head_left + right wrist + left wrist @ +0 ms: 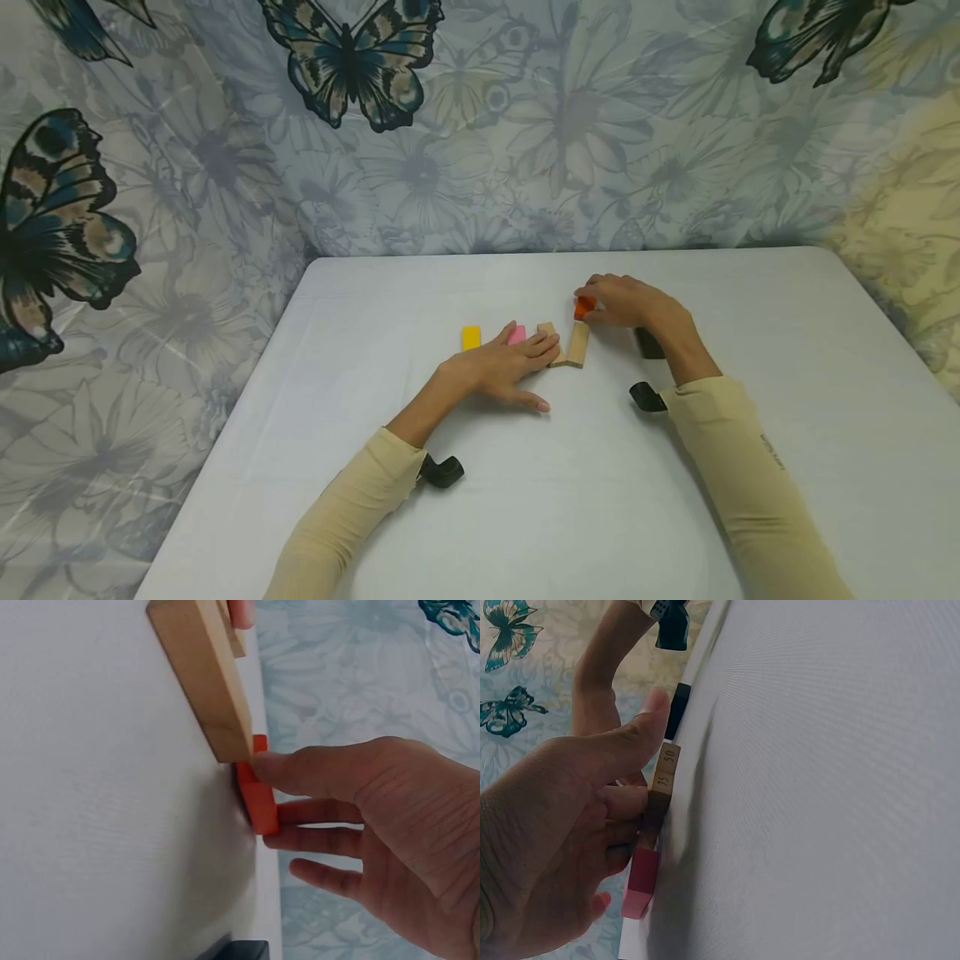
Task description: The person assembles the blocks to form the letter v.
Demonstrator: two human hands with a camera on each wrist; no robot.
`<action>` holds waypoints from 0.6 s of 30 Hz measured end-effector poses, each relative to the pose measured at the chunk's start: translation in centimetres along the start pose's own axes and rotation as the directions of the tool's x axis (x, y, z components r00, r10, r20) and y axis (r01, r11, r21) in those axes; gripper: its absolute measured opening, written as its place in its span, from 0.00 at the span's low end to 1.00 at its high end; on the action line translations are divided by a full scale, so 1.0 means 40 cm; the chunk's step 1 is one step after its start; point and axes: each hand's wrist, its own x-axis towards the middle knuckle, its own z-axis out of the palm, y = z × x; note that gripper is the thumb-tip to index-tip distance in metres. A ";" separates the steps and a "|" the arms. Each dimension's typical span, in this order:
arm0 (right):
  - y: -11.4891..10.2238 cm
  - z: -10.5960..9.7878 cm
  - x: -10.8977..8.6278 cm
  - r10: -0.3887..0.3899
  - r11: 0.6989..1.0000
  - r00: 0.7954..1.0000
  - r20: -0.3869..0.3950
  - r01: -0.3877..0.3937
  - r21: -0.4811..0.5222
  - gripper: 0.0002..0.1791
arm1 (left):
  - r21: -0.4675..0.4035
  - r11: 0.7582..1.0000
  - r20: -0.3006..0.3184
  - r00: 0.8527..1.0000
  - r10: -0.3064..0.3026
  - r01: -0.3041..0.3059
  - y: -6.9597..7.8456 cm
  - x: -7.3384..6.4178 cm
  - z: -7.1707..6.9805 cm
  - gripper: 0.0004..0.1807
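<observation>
My right hand (626, 302) pinches an orange block (584, 308) between thumb and fingers at the far end of a plain wooden block (577, 344). In the right wrist view, the orange block (259, 799) stands close against the end of the wooden block (206, 679). My left hand (504, 367) lies with its fingers stretched, fingertips on a second wooden block (546, 328) and thumb spread toward me. Partly behind that hand is a pink block (517, 335). From the left wrist, the wooden blocks (664, 769) show printed numbers beside the pink block (642, 877).
Left of the pink block stands a yellow block (471, 337). A black block (648, 343) sits beside the right wrist, partly hidden by it. All are on a white table (570, 492), with patterned cloth (487, 167) hanging behind its far edge.
</observation>
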 end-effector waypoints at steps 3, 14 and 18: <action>0.003 0.008 -0.004 0.001 1.000 1.000 0.000 -0.001 0.008 0.24 | 0.002 1.000 0.003 1.000 -0.002 0.002 0.003 0.002 0.001 0.55; 0.000 0.001 -0.016 0.021 1.000 1.000 0.006 -0.022 0.022 0.26 | 0.014 1.000 0.004 1.000 -0.004 0.003 0.002 -0.007 -0.004 0.55; -0.002 0.001 -0.023 0.004 1.000 1.000 0.001 -0.004 0.022 0.24 | 0.017 1.000 -0.005 1.000 0.006 -0.006 0.000 -0.001 0.001 0.55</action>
